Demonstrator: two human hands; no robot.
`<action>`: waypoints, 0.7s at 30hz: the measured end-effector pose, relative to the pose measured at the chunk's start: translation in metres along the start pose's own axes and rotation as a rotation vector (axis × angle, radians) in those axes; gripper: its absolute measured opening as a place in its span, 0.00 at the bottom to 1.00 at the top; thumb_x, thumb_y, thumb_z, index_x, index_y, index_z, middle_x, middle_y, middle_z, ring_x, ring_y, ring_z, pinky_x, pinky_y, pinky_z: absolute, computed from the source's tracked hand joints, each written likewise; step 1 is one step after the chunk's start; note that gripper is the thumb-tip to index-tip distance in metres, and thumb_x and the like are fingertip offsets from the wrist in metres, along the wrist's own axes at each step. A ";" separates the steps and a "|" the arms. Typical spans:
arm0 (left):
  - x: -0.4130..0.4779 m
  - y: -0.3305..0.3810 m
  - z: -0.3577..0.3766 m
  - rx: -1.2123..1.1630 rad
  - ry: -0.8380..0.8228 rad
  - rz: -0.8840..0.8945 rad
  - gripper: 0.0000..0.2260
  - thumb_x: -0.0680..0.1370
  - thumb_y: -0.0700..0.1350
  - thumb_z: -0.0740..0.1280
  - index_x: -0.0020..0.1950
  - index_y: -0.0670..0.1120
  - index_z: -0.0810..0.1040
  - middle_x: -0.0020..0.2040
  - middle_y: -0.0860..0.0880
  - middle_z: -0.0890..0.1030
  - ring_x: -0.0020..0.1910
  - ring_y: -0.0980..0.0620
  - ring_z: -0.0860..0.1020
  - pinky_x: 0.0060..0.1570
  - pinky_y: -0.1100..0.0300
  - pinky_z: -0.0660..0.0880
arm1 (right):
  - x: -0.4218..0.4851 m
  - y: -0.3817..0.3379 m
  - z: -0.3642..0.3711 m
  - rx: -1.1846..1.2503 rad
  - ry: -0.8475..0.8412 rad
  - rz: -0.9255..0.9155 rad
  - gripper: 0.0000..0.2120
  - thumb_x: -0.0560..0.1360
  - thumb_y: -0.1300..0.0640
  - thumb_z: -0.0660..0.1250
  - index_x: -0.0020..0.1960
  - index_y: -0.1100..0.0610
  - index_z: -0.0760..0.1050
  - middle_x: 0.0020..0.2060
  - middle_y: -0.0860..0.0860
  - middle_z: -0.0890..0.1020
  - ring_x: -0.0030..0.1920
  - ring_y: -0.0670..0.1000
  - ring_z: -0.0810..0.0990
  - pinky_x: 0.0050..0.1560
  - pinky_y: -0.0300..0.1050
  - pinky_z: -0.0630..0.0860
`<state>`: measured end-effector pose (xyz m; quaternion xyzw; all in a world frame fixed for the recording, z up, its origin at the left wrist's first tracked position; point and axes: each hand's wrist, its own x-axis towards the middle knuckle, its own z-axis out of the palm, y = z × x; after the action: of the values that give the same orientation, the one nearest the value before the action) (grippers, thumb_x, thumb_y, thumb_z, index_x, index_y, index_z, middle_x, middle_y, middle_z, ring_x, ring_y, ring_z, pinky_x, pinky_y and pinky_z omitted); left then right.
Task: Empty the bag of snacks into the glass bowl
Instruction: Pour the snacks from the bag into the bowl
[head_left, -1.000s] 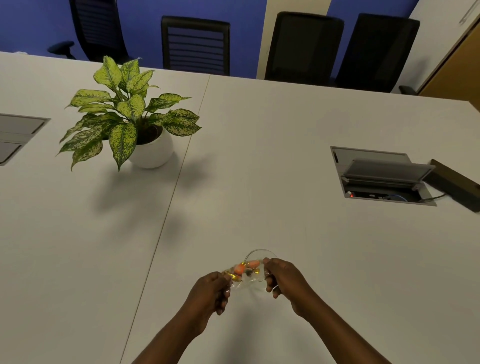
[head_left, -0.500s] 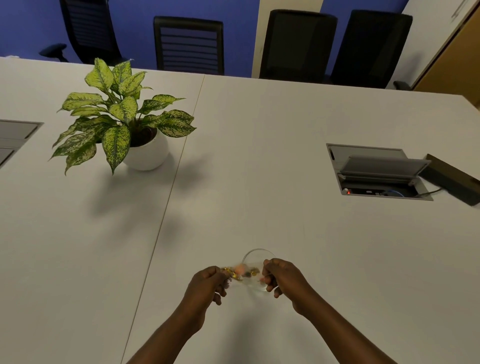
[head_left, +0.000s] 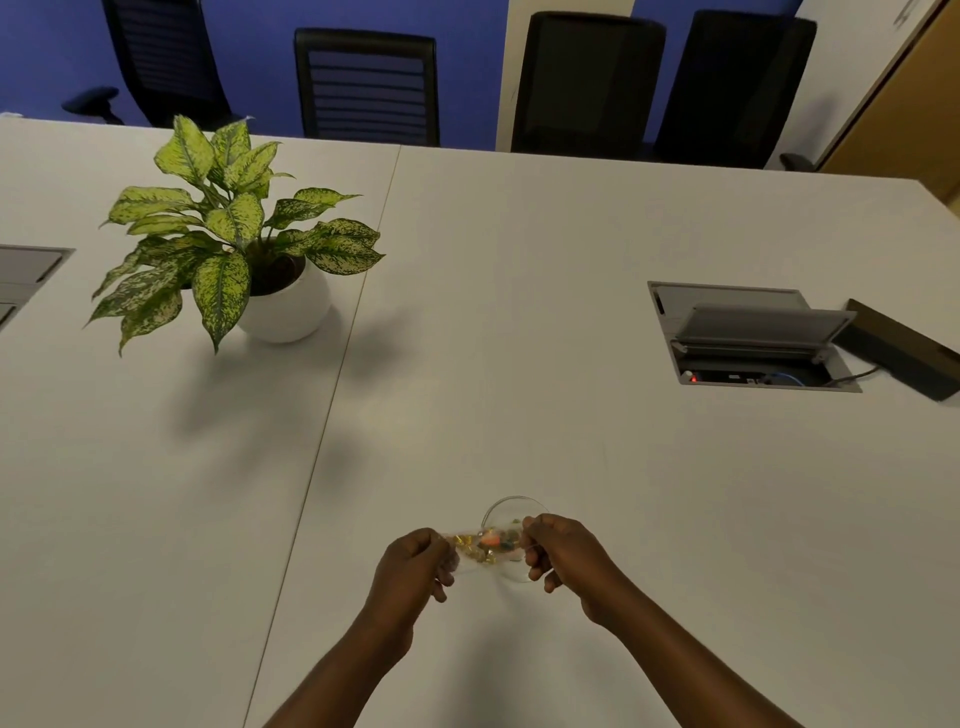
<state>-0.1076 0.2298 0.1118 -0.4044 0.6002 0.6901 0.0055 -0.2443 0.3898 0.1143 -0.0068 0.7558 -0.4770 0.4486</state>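
Low in the head view, left hand (head_left: 410, 564) and right hand (head_left: 563, 548) side by side above the white worktop (head_left: 519, 322), each curled shut on one end of a clear bag of snacks (head_left: 485, 548). Left fingers (head_left: 441, 574) pinched on the bag's left end, right fingers (head_left: 535, 561) pinched on its right end, bag stretched between them. Gold-wrapped and orange pieces visible through the plastic, bunched midway between the two sets of fingers. Glass bowl (head_left: 514, 506) just behind and partly under the bag, rim showing beyond the right fingers; whether touching the bag, cannot tell. Whether any pieces lie in the bowl or only in the bag, also too blurred to tell. Far beyond the left fingers, a potted plant (head_left: 234, 244) in a round white pot. Well beyond and to the right of the right fingers, an open cable hatch (head_left: 748, 332) set into the worktop, with a dark box (head_left: 904, 348) just beside it. Black office chairs (head_left: 366, 85) past the worktop's far edge, against a blue wall
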 end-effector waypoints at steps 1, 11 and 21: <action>0.000 0.001 0.000 0.003 -0.003 0.002 0.13 0.80 0.36 0.62 0.37 0.40 0.79 0.33 0.46 0.79 0.32 0.50 0.75 0.31 0.59 0.72 | 0.000 0.000 0.000 0.001 -0.003 0.000 0.15 0.84 0.54 0.61 0.41 0.57 0.76 0.32 0.52 0.78 0.30 0.50 0.76 0.29 0.40 0.69; 0.001 0.001 -0.001 0.051 0.035 -0.014 0.11 0.75 0.42 0.64 0.35 0.39 0.79 0.32 0.46 0.80 0.31 0.49 0.74 0.34 0.57 0.73 | 0.003 0.005 -0.001 0.008 -0.012 0.003 0.15 0.83 0.54 0.62 0.41 0.57 0.78 0.32 0.52 0.78 0.29 0.49 0.76 0.28 0.39 0.70; 0.005 -0.004 0.000 -0.019 0.062 -0.042 0.05 0.76 0.34 0.64 0.41 0.38 0.76 0.35 0.41 0.82 0.31 0.48 0.78 0.32 0.54 0.77 | 0.005 0.009 -0.001 0.005 -0.011 0.001 0.14 0.82 0.54 0.62 0.40 0.57 0.78 0.31 0.51 0.79 0.29 0.48 0.77 0.28 0.39 0.71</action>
<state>-0.1085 0.2288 0.1057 -0.4380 0.5850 0.6826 -0.0023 -0.2447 0.3932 0.1045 -0.0079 0.7521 -0.4785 0.4530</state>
